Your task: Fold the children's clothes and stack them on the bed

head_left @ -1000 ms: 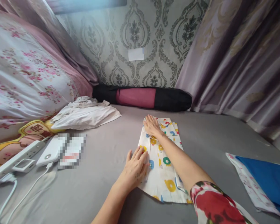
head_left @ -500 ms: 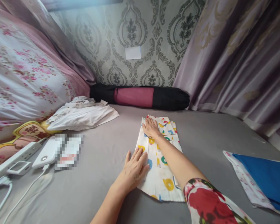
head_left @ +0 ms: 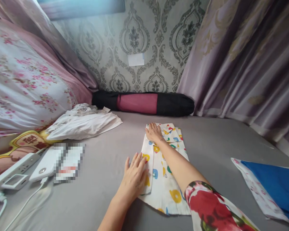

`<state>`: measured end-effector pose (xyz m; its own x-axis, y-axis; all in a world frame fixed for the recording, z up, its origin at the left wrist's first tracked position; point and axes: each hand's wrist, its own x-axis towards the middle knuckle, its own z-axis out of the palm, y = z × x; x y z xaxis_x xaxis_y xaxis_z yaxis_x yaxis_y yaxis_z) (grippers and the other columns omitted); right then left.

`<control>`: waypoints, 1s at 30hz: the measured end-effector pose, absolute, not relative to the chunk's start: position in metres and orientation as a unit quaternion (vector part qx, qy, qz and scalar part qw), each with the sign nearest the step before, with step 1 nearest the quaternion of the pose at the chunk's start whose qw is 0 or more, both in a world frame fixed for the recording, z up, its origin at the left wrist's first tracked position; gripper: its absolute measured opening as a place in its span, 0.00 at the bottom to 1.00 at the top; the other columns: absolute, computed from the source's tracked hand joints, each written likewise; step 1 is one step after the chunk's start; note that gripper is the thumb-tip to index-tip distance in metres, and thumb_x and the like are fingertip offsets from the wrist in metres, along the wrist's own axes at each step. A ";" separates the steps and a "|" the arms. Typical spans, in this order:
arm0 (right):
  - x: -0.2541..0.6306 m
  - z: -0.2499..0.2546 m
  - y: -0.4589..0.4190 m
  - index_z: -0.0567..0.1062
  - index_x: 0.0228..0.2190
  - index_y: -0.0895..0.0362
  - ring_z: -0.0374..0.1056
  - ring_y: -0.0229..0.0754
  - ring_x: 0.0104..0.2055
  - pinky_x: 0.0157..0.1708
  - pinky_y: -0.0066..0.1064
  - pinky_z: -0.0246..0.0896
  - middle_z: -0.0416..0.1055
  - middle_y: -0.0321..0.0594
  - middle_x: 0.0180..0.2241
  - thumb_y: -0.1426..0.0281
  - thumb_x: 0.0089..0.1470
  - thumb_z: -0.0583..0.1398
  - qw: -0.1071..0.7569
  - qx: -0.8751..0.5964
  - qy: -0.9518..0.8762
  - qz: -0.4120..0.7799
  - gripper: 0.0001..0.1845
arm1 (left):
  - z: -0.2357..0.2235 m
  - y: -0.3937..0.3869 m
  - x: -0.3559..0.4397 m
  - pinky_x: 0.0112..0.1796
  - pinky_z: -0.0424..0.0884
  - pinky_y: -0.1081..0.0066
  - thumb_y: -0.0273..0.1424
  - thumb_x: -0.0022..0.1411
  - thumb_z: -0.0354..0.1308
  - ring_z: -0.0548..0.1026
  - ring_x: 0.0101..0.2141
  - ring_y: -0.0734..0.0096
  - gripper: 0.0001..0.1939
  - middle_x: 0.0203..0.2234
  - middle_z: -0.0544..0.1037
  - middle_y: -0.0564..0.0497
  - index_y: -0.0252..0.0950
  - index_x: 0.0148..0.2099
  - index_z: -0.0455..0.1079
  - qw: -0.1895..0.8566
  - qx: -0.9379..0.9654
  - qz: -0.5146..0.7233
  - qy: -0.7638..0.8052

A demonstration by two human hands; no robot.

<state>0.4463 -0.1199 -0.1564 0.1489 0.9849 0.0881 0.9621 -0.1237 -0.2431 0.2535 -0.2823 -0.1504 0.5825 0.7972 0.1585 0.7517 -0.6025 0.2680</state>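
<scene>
A white shirt (head_left: 166,189) with a bright yellow, blue, green and red print lies partly folded on the grey bed sheet (head_left: 91,199). My right hand (head_left: 154,132) rests flat on its upper left part by the collar, fingers outstretched. The right forearm crosses over the shirt and hides some of its middle. Lower down, my left hand (head_left: 135,175) lies with spread fingers on the shirt's left edge, where a folded-in strip shows. Neither hand grips anything.
Folded blue and floral clothes (head_left: 269,186) lie at the right. A crumpled white garment (head_left: 86,123), a power strip (head_left: 19,168) and a white power bank (head_left: 44,166) with a cable are at the left. A long black and maroon bag (head_left: 137,103) lies along the wall.
My left hand has shifted slightly left on the shirt's edge, and the folded strip there shows more clearly. The right hand stays near the collar. The view has tilted up a little.
</scene>
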 end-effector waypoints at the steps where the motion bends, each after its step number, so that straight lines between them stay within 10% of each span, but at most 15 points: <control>1: 0.446 -0.158 -0.120 0.56 0.64 0.64 0.39 0.49 0.69 0.65 0.46 0.29 0.47 0.51 0.67 0.59 0.65 0.41 0.122 -0.748 -0.651 0.046 0.32 | -0.151 -0.281 0.252 0.61 0.51 0.42 0.31 0.69 0.43 0.54 0.65 0.54 0.23 0.63 0.61 0.39 0.39 0.64 0.58 0.086 0.881 0.135 0.445; 30: 0.463 -0.143 -0.152 0.50 0.66 0.56 0.33 0.46 0.70 0.65 0.50 0.24 0.41 0.44 0.69 0.56 0.66 0.36 0.100 -0.756 -0.642 0.077 0.33 | -0.154 -0.275 0.243 0.59 0.54 0.45 0.32 0.68 0.42 0.60 0.62 0.55 0.19 0.59 0.67 0.40 0.39 0.58 0.63 0.106 0.837 0.182 0.505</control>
